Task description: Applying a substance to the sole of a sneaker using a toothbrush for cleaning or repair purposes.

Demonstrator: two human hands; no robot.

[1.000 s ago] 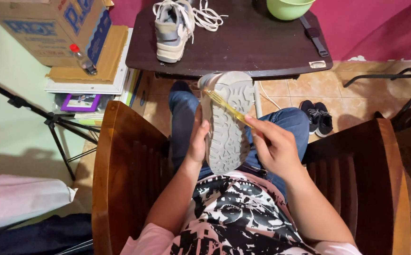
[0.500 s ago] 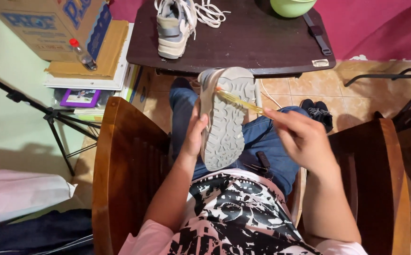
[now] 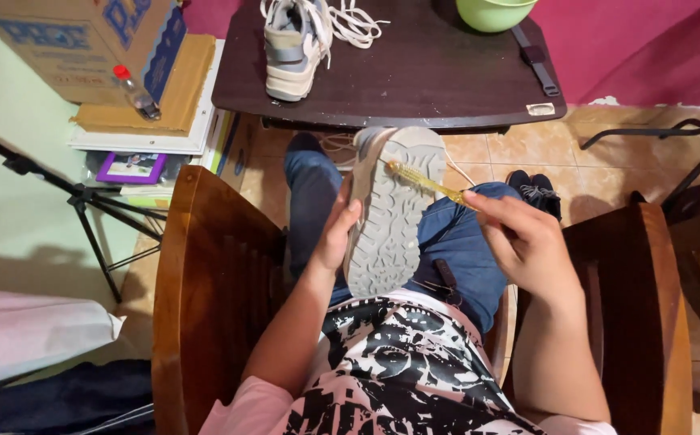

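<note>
Quick count: two hands, the left hand and the right hand. Two grey sneakers, one sole-up sneaker against the left palm, the other sneaker on the dark table beyond both hands. One yellow toothbrush in the right fingers. One green bowl, one cardboard box, one small bottle, one tripod.

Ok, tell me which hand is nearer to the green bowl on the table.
Right. The right hand, holding a yellow brush, sits below the green bowl, slightly to its right. The left hand grips the shoe farther to the left.
</note>
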